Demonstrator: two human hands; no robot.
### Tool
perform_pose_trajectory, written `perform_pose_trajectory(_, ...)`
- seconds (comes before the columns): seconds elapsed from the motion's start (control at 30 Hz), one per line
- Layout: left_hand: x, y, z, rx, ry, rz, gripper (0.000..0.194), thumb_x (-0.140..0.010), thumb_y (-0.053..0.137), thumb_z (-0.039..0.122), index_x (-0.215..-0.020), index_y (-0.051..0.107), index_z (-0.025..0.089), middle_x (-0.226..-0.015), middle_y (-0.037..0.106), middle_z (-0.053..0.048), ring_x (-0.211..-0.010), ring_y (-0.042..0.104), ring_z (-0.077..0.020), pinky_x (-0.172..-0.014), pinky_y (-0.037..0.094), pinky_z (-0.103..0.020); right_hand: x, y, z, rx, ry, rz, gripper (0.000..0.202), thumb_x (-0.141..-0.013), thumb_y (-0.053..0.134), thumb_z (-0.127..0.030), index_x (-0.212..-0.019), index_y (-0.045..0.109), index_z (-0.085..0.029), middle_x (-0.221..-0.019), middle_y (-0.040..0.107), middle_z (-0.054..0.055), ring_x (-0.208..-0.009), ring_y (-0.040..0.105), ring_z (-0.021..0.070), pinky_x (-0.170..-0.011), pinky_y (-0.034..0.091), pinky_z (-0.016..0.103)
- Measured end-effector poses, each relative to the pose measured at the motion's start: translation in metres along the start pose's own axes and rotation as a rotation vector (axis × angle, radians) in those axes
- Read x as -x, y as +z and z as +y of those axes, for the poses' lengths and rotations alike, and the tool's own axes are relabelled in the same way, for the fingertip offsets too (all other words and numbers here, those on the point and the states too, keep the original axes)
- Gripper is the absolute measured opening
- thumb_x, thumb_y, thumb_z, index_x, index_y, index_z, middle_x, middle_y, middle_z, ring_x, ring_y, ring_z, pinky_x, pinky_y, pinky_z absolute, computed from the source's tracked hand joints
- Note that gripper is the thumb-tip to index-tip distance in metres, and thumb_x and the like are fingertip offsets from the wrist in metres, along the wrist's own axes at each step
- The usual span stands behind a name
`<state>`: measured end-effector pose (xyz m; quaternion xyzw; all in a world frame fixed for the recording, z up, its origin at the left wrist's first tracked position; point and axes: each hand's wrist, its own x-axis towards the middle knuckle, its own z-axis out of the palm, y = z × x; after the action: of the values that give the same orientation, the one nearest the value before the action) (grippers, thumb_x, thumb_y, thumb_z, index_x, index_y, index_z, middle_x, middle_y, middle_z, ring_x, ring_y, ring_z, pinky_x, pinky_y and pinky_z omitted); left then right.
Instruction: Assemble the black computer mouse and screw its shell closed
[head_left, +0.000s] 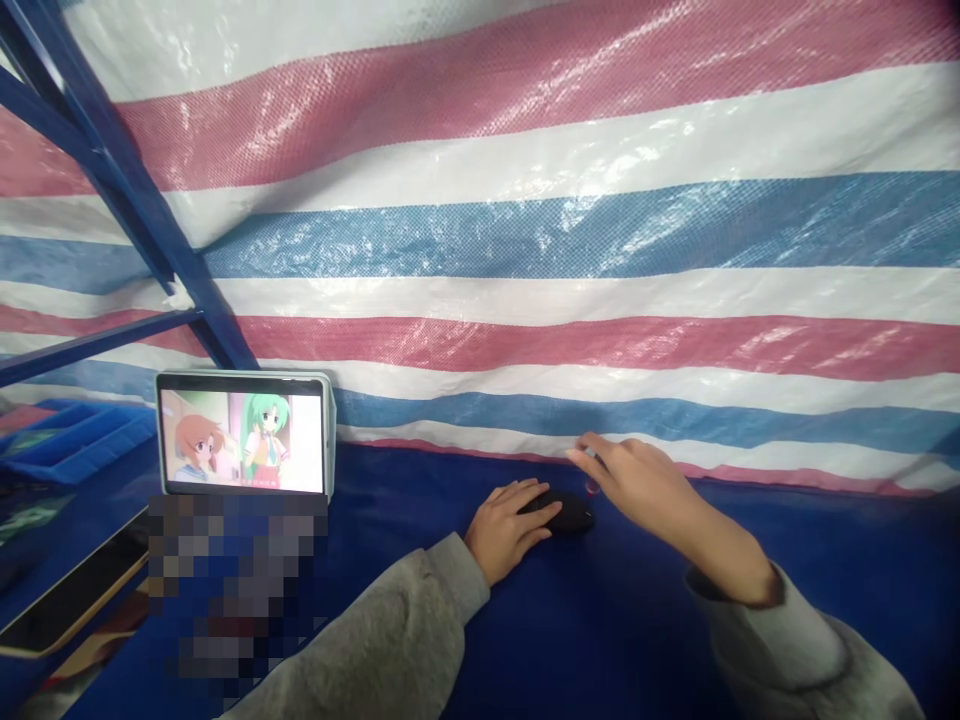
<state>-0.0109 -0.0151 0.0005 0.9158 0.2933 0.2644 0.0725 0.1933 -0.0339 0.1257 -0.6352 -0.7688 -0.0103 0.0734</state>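
A black computer mouse (574, 512) lies on the blue tabletop (585, 620), with a small pale mark near its right end. My left hand (510, 525) rests over its left end, fingers spread across the shell and gripping it. Just above and to the right, my right hand (626, 475) is raised with thumb and forefinger pinched together. Beneath those fingers shows a small reddish, see-through round bit (592, 487). Whether it belongs to something in the pinch I cannot make out. Both wrists come out of grey fleece sleeves.
A tablet (244, 440) in a pale case stands at the left, playing a cartoon. Near it lie a phone-like dark slab (82, 585) and a blue tray (86, 440). A blue metal frame (142, 200) rises there. Striped plastic sheeting (562, 230) hangs behind the table.
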Motion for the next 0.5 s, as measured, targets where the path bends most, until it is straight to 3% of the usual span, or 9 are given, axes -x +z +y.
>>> perform_pose_trajectory(0.13,-0.0001,0.0001,-0.0002,-0.006,0.005,-0.007,0.036,-0.096,0.049,0.035,-0.132,0.051,0.032,-0.141,0.048,-0.002,-0.131,0.045,-0.0215,-0.106,0.041,-0.042,0.0014,-0.0019,-0.0006,-0.022,-0.054,0.023,0.033,-0.093,0.032,-0.027,-0.11,0.059,-0.02,-0.09,0.072,0.007,-0.075,0.065,0.0208,-0.065,0.037,0.029)
perform_pose_trajectory(0.27,0.0001,0.0001,0.0005,-0.009,0.007,0.011,0.034,-0.097,0.048,0.034,-0.131,0.053,0.033,-0.14,0.05,-0.003,-0.131,0.045,-0.021,-0.106,0.041,-0.042,0.0,-0.0016,0.0015,-0.003,-0.01,-0.012,0.04,-0.096,0.03,-0.042,-0.106,0.062,-0.02,-0.07,0.069,0.006,-0.071,0.066,0.0236,-0.063,0.038,0.03)
perform_pose_trajectory(0.37,0.0001,0.0,0.0007,-0.009,0.006,0.014,0.034,-0.096,0.049,0.034,-0.13,0.053,0.033,-0.14,0.05,-0.002,-0.131,0.045,-0.0211,-0.106,0.041,-0.042,-0.0004,-0.0017,0.0013,-0.026,0.006,-0.022,0.045,-0.095,0.03,-0.049,-0.101,0.063,-0.02,-0.068,0.069,0.007,-0.071,0.066,0.0243,-0.062,0.038,0.03)
perform_pose_trajectory(0.5,-0.0005,-0.0016,0.0015,-0.009,-0.006,-0.004,0.035,-0.096,0.048,0.035,-0.131,0.052,0.033,-0.141,0.049,-0.002,-0.131,0.045,-0.022,-0.106,0.041,-0.042,0.0028,-0.0035,-0.0026,-0.053,0.002,-0.008,0.034,-0.093,0.035,-0.036,-0.109,0.06,-0.018,-0.083,0.071,0.008,-0.075,0.066,0.0225,-0.064,0.04,0.03)
